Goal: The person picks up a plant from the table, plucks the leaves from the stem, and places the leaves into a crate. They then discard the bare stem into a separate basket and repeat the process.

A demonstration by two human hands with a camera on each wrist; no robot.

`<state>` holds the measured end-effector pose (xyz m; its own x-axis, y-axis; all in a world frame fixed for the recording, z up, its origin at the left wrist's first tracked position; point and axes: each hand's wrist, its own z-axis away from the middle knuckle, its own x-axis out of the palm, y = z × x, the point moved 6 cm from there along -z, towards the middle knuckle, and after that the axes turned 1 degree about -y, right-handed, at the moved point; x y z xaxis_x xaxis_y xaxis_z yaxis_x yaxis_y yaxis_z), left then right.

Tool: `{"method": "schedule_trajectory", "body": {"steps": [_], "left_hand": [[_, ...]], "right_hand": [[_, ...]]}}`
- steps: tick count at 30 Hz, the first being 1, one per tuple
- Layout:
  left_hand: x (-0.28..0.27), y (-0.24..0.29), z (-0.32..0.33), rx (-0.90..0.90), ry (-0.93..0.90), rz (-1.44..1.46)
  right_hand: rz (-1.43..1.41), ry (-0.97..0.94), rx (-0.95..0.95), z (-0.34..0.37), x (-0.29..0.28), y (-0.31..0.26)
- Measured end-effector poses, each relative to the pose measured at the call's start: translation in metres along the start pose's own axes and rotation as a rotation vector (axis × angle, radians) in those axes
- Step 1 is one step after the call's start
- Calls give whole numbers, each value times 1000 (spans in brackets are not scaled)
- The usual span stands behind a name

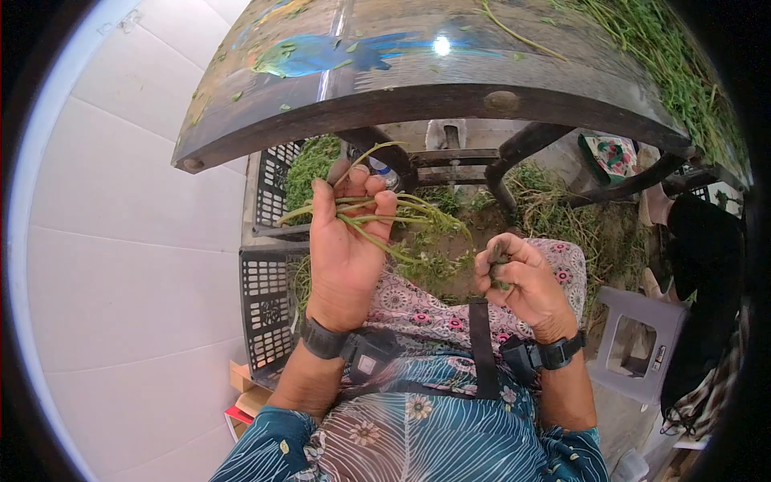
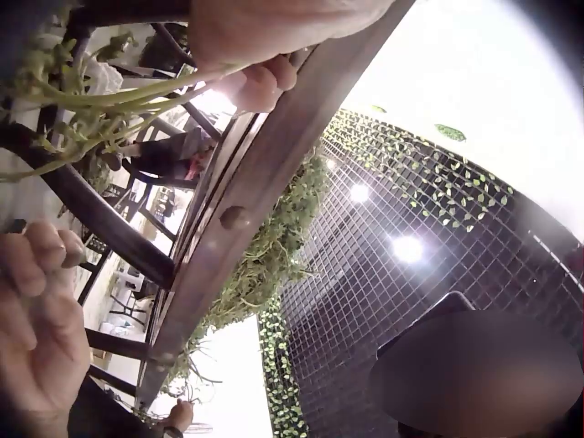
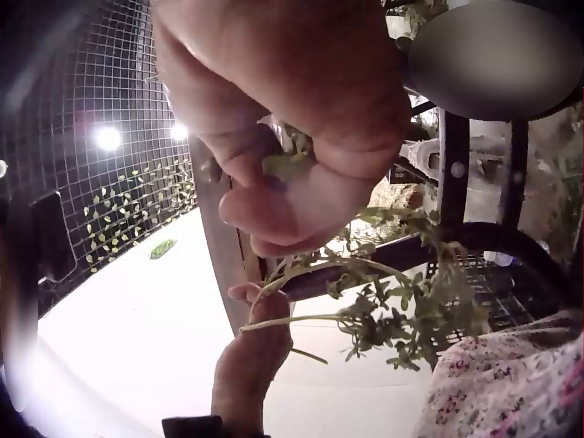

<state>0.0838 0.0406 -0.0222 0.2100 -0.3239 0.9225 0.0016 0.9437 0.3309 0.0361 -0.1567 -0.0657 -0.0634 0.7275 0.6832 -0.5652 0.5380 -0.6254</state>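
Observation:
Several green stems with small leaves lie across the fingers of the left hand, palm up, the thumb and fingers curled around them; their leafy ends hang toward the right. The right hand is to the right of the leafy ends, its fingers curled over a small bit of green leaves. From the right wrist view, leaves show between the fingers of the right hand. In the left wrist view the stems stretch leftward from the left hand.
A wooden table stands ahead, with a heap of greens at its right. Black crates stand at the left, one holding picked greens. More stems lie on the floor. A grey stool and another person's leg are at the right.

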Motion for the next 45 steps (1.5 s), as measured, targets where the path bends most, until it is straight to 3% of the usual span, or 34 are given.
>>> {"method": "schedule_trajectory", "body": {"steps": [4, 7, 13, 16, 17, 19, 22, 25, 26, 28, 30, 34, 38, 41, 45], "left_hand": [[6, -4, 3, -60, 46, 50], [7, -9, 5, -239, -84, 150], [32, -8, 17, -358, -436, 36], [35, -14, 18, -399, -529, -27], [35, -17, 19, -417, -561, -45], [34, -22, 21, -466, -534, -37], [34, -26, 25, -512, -495, -22], [28, -26, 23, -476, -372, -57], [24, -26, 22, -456, -317, -75], [21, -24, 21, -300, -108, -474], [2, -22, 12, -320, -140, -466], [-17, -34, 8, -279, 5, -506], [-19, -53, 15, -354, -46, -498], [-15, -43, 11, -298, -122, -757], [-3, -22, 11, -301, -178, -1033]], "right_hand": [[70, -105, 5, 0, 7, 2], [87, -127, 4, 5, 16, -6], [148, 3, -187, 9, -4, -36], [581, 134, -207, 14, 17, -47], [732, 85, -270, 11, 29, -50], [1029, -12, -398, 7, 51, -53], [1132, -270, -471, -2, 65, -30], [1192, -387, -276, -9, 68, -6], [1102, -312, -325, -8, 68, -8], [1097, -184, -269, -8, 60, -11], [1098, -85, -266, -9, 55, -14], [1122, 38, -353, -10, 50, -18], [1207, 33, -441, -12, 55, -14], [1348, 5, -421, -11, 56, -7], [1222, 66, -519, -8, 45, -19]]}}
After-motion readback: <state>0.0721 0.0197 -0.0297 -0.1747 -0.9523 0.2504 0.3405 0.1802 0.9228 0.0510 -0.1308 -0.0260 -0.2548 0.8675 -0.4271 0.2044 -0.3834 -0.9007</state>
